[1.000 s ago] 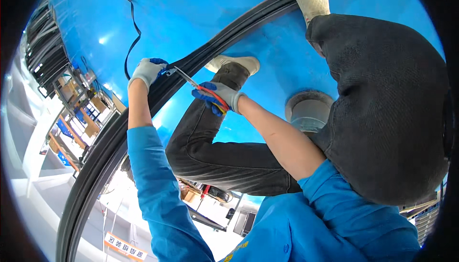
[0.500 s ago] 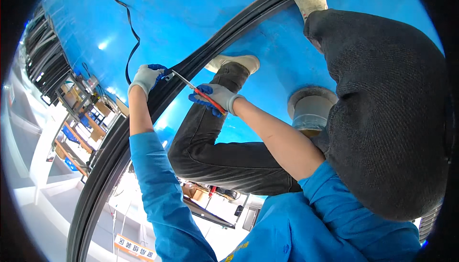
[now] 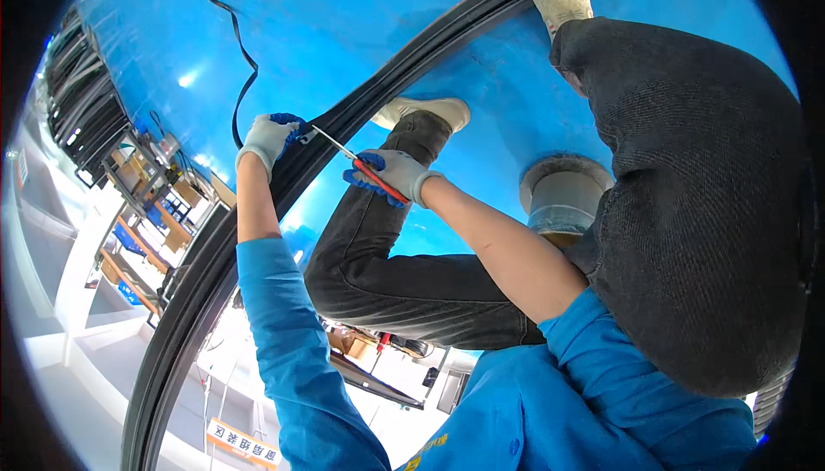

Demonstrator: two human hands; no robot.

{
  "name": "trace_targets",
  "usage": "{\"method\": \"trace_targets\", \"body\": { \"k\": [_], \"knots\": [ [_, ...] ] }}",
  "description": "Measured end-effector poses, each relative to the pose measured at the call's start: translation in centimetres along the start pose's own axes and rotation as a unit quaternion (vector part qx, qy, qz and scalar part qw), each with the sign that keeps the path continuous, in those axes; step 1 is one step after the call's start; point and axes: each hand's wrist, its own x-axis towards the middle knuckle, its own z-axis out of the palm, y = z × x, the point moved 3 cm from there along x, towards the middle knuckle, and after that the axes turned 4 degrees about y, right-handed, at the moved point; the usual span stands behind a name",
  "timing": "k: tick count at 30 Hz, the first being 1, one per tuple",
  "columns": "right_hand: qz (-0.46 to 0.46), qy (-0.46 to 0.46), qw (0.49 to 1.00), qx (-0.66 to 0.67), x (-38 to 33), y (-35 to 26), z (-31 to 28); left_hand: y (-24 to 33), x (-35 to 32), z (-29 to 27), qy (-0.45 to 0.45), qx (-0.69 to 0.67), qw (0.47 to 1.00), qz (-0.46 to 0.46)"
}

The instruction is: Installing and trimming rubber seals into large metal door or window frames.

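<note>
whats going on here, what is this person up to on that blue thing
A person in a blue jacket and dark trousers crouches on a big glossy blue surface crossed by a curved black frame. The gloved left hand presses on the frame. The gloved right hand holds a red-handled screwdriver, its metal tip at the frame right beside the left hand. A loose black strip lies on the blue surface behind, and a grey round fitting sits by the knee.
</note>
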Motion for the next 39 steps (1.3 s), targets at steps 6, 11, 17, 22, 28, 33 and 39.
{"method": "trace_targets", "body": {
  "k": [6,11,17,22,28,33,39],
  "knots": [
    [0.001,0.001,1.000,0.028,0.0,0.2,-0.1,0.3,-0.5,0.4,-0.032,-0.109,0.994,-0.004],
    [0.039,-0.028,0.992,0.113,-0.2,-0.4,0.5,-2.2,1.2,0.7,-0.030,-0.083,0.996,0.004],
    [0.075,-0.033,0.982,0.171,-0.8,-0.2,0.5,-0.5,-0.1,0.4,-0.024,-0.043,0.999,0.011],
    [0.092,-0.053,0.955,0.276,0.0,0.8,0.8,0.6,-1.1,0.2,-0.043,-0.062,0.997,0.014],
    [0.138,-0.070,0.953,0.262,-0.3,0.4,0.3,0.5,-2.0,0.0,0.006,-0.026,0.999,0.019],
    [0.135,-0.082,0.948,0.275,0.1,1.0,0.4,0.6,-2.0,0.1,0.030,0.005,1.000,-0.004],
    [0.122,-0.075,0.958,0.247,0.3,1.2,0.6,1.4,-2.4,-0.1,0.016,0.011,1.000,0.006]
  ]
}}
